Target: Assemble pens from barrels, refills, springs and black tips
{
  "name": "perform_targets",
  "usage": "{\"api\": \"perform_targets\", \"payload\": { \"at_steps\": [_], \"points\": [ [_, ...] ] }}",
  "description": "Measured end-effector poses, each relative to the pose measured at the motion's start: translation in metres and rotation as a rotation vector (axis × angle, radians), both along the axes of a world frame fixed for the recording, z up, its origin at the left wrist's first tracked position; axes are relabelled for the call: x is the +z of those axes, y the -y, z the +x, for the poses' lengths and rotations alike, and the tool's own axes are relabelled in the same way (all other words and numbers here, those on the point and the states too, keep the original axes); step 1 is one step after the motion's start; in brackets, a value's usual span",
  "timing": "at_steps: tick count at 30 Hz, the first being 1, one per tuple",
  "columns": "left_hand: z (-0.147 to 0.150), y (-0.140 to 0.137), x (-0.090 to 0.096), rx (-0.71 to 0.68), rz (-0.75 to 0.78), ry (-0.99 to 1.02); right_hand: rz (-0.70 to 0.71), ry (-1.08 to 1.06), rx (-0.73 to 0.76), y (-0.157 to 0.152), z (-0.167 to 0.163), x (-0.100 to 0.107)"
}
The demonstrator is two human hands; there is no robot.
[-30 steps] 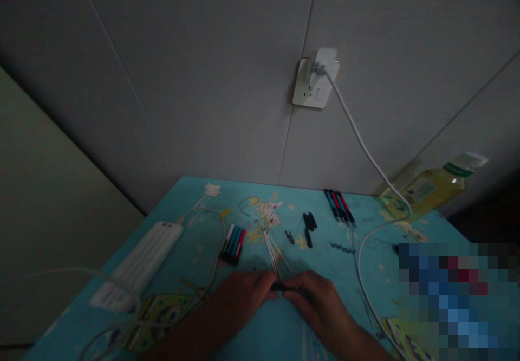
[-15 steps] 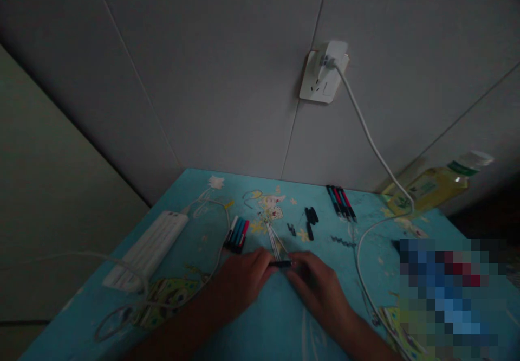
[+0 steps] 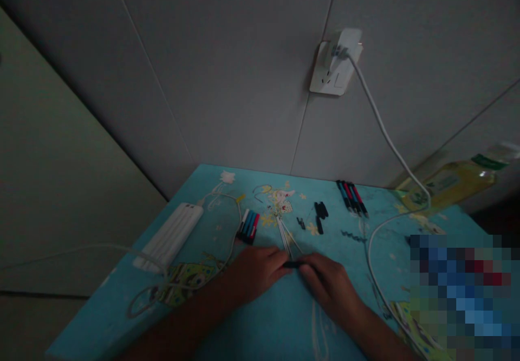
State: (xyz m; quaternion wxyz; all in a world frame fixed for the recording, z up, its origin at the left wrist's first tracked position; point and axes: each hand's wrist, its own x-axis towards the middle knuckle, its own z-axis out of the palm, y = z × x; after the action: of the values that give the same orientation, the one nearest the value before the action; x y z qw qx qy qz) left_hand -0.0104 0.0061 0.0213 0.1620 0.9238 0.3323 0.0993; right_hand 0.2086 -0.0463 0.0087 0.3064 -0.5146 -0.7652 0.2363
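Between both hands lies a short black pen part (image 3: 291,264), held roughly level just over the blue table. My left hand (image 3: 258,271) is closed on its left end. The fingertips of my right hand (image 3: 330,278) pinch its right end. Just beyond the fingers are several thin white pen refills (image 3: 283,236), fanned out. Coloured pen barrels (image 3: 249,225) in white, blue and red lie in a row near my left hand. Farther off are black grips (image 3: 320,212), small dark clips (image 3: 300,223) and a group of springs (image 3: 353,236).
Several assembled pens (image 3: 352,198) lie at the back right, near a tilted bottle of yellow liquid (image 3: 455,185). A white power strip (image 3: 168,236) sits at the left. One white cable (image 3: 377,114) drops from the wall socket (image 3: 325,82) across the table's right side.
The view has shifted, so the whole scene sits farther right. Both hands stay at the black pen part, and my right fingertips now cover more of its right end.
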Motion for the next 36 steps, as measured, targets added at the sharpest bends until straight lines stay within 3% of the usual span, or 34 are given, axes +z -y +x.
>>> {"api": "perform_targets", "payload": {
  "at_steps": [4, 9, 14, 17, 21, 24, 31, 36],
  "points": [
    [0.0, 0.0, -0.001, -0.009, 0.003, 0.015, 0.028, -0.055, 0.037, -0.002, 0.001, 0.0],
    [0.001, 0.003, -0.003, 0.003, 0.006, 0.023, 0.062, 0.035, 0.008, -0.003, 0.004, -0.007],
    [-0.002, 0.002, -0.003, -0.02, 0.088, -0.02, 0.086, 0.057, 0.016, -0.003, 0.003, 0.0],
    [-0.005, -0.001, -0.005, 0.012, 0.118, -0.01, 0.2, 0.101, -0.115, -0.011, 0.016, 0.007],
    [-0.006, -0.004, -0.009, 0.046, 0.087, 0.051, 0.353, 0.346, -0.421, -0.027, 0.056, 0.007],
    [-0.005, -0.004, -0.01, 0.05, 0.06, 0.052, 0.333, 0.555, -0.549, -0.035, 0.081, 0.002],
    [-0.003, -0.004, -0.008, 0.044, 0.09, -0.008, 0.24, 0.717, -0.589, -0.034, 0.091, -0.008],
    [-0.004, -0.005, -0.008, 0.066, 0.05, -0.007, 0.247, 0.528, -0.547, -0.037, 0.091, -0.001]
  ]
}}
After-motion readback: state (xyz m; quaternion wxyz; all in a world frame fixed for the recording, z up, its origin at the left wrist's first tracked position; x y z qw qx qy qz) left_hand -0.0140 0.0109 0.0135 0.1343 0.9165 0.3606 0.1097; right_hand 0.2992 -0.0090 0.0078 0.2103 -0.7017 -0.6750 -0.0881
